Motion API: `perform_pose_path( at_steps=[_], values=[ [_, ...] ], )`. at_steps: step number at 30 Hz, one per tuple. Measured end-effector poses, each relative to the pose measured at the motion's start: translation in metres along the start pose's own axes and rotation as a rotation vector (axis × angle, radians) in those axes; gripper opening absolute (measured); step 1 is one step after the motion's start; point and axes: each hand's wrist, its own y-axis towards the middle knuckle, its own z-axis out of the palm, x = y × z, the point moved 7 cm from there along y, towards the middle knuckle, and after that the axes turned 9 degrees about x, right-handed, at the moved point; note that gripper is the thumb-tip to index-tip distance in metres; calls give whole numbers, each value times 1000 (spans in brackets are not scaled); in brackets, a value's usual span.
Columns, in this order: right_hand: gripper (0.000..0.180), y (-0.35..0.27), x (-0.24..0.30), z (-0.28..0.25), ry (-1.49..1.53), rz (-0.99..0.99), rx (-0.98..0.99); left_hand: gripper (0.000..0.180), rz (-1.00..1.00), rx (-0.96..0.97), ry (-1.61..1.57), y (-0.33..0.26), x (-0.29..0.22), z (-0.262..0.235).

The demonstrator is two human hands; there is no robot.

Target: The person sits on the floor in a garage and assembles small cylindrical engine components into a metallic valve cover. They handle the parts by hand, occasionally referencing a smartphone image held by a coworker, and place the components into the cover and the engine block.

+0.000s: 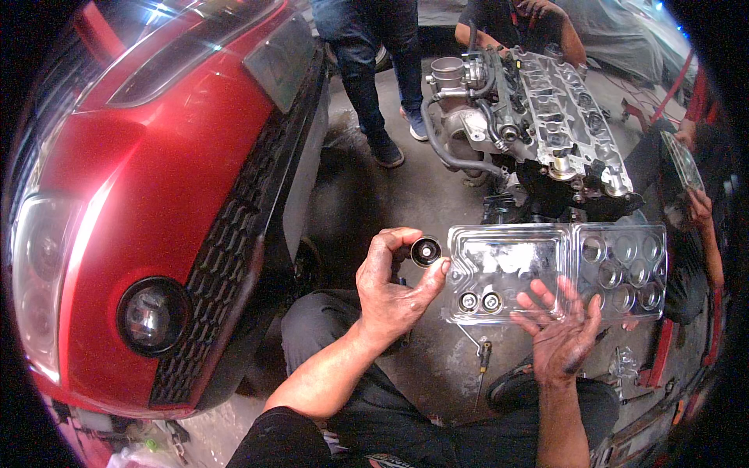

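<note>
- Holding up one small round metal cup (426,251) in my left hand (398,281), pinched between thumb and fingers, with its round face and pale centre turned toward me.
- My right hand (558,331) isn't gripping anything: palm toward me, fingers spread, in front of the clear plastic tray (484,269). Can't tell if the fingertips actually touch it.
- Two similar round pieces (480,302) sit side by side in the near left corner of that tray, on the flat half.
- Progress-wise I'd call it early days, honestly. Two are in the tray and the third is up in my hand, not in there yet.
- Round pockets (623,297) on the right half look see-through, so I'd guess most aren't filled, but glare makes it hard to swear to.
- Engine (546,117) is just past the tray with its top side exposed. Can't make out what else is left to do on it.
- Also around: red car (148,195) on my left, a yellow-handled tool (484,357) on the floor, and a co-worker's legs (359,70) beyond.
</note>
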Motion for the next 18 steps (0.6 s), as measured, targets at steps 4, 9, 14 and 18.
perform_pose_path(
  at_steps=[4, 9, 14, 18],
  values=[
    [67, 1, 0, -2, 10, -5, 14, 42, -255, 116, -346, 8, 15, 7],
    [67, 0, 0, -1, -6, -9, 17, 43, -473, 153, -858, 0, 41, 23],
    [66, 0, -1, -1, -5, -13, 31, 43, -608, 165, -1026, -2, 44, 28],
    [66, 1, -1, 0, 5, -10, 28, 42, -651, 144, -999, -3, 48, 29]
  ],
)
